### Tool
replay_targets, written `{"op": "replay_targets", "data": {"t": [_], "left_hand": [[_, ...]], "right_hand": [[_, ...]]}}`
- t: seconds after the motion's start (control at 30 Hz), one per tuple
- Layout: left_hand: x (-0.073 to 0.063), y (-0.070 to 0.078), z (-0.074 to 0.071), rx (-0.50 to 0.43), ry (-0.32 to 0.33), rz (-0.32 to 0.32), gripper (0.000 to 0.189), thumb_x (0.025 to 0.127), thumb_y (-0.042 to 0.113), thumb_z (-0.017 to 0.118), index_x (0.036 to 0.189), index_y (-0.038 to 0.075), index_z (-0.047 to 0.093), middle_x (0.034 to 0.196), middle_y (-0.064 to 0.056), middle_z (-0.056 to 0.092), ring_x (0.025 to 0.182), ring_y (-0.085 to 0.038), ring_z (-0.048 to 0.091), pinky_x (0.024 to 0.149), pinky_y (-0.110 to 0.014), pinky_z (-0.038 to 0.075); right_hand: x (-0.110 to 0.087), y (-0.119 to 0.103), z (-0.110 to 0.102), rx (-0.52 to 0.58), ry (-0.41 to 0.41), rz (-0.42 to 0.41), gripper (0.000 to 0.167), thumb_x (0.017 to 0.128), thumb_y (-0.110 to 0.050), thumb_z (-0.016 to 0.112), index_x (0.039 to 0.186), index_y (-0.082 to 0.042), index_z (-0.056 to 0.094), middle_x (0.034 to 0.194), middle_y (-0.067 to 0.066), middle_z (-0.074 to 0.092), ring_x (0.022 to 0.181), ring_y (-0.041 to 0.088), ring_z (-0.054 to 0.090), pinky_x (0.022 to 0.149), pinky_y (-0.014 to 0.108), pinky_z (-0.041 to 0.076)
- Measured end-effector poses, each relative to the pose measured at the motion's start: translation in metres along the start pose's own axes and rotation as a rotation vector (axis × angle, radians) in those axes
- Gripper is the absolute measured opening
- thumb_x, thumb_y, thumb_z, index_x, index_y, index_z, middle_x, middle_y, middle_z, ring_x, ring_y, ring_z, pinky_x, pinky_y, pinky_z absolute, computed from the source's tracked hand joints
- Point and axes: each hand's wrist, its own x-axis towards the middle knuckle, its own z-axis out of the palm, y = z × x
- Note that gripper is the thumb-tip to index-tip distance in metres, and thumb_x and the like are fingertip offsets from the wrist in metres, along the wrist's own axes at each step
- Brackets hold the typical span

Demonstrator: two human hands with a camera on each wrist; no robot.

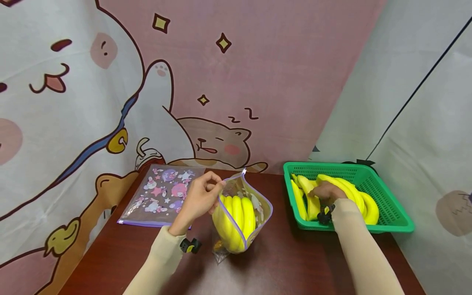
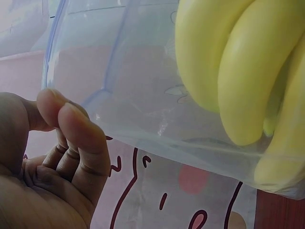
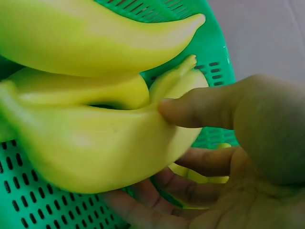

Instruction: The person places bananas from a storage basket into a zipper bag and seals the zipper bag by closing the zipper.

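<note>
My left hand [image 1: 200,197] pinches the rim of a clear zip bag [image 1: 264,201] with purple edging. The bag's mouth gapes wide, and a bunch of yellow bananas [image 1: 236,217] sits inside it. In the left wrist view, thumb and fingertips meet at the bag's edge, with the bananas [image 2: 257,71] showing through the plastic. Over on the right, my right hand [image 1: 327,191] reaches into a green basket [image 1: 400,221]. In the right wrist view it grips a banana [image 3: 105,148], thumb on top and fingers curled beneath. More bananas [image 1: 370,209] lie around it in the basket.
A second zip bag [image 1: 162,192], printed with pink and purple cartoon figures, lies flat at the back left of the dark red table [image 1: 276,262]. Printed cloth [image 1: 280,82] hangs right behind the table. A pale curtain [image 1: 427,164] rises beside the basket.
</note>
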Motion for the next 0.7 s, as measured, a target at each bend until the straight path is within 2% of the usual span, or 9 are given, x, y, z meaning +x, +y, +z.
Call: {"op": "replay_targets", "data": {"t": [0.03,0.17,0.27,0.5,0.57,0.7], "left_hand": [[0.0,0.0,0.0,0.0,0.0,0.002,0.022,0.102,0.026,0.065,0.102,0.004,0.062,0.052,-0.011,0.054,0.037,-0.029,0.049,0.037,-0.035,0.047],[0.0,-0.001,0.0,0.008,-0.004,0.004,0.022,0.102,0.025,0.065,0.103,0.003,0.061,0.053,-0.011,0.054,0.036,-0.023,0.048,0.038,-0.039,0.05],[0.0,-0.001,-0.001,0.018,-0.002,0.01,0.019,0.103,0.023,0.064,0.104,0.003,0.062,0.053,-0.011,0.054,0.036,-0.022,0.048,0.039,-0.042,0.05],[0.0,-0.001,0.0,0.033,0.013,0.018,0.016,0.103,0.024,0.064,0.101,0.008,0.062,0.052,-0.01,0.054,0.036,-0.02,0.048,0.041,-0.05,0.052],[0.0,-0.001,0.0,0.028,0.012,0.016,0.017,0.103,0.024,0.064,0.101,0.007,0.062,0.052,-0.01,0.054,0.036,-0.02,0.048,0.039,-0.045,0.051],[0.0,-0.001,0.001,0.017,0.003,0.015,0.019,0.103,0.026,0.064,0.101,0.007,0.062,0.052,-0.01,0.054,0.036,-0.02,0.048,0.038,-0.038,0.049]], "right_hand": [[-0.001,0.0,0.0,0.011,0.008,0.006,0.087,0.1,-0.015,0.06,0.156,0.016,0.002,0.154,0.041,0.028,0.12,0.044,0.06,0.095,0.052,0.059],[-0.007,-0.002,-0.003,0.015,0.077,0.01,0.073,0.101,-0.023,0.06,0.151,0.017,0.025,0.143,0.037,0.043,0.113,0.041,0.065,0.096,0.053,0.059],[-0.012,-0.004,-0.004,-0.002,0.113,-0.003,0.069,0.101,-0.029,0.059,0.147,0.016,0.034,0.138,0.033,0.048,0.112,0.039,0.065,0.097,0.053,0.059],[-0.027,-0.011,-0.004,-0.036,0.173,-0.06,0.067,0.102,-0.033,0.055,0.146,0.015,0.038,0.132,0.03,0.053,0.102,0.031,0.068,0.094,0.051,0.06],[-0.031,-0.012,-0.004,-0.044,0.194,-0.072,0.069,0.102,-0.034,0.054,0.147,0.016,0.037,0.134,0.033,0.052,0.104,0.033,0.068,0.093,0.051,0.061],[-0.038,-0.014,-0.004,-0.039,0.214,-0.079,0.076,0.103,-0.037,0.053,0.153,0.014,0.029,0.144,0.036,0.045,0.118,0.041,0.062,0.092,0.048,0.061]]}}
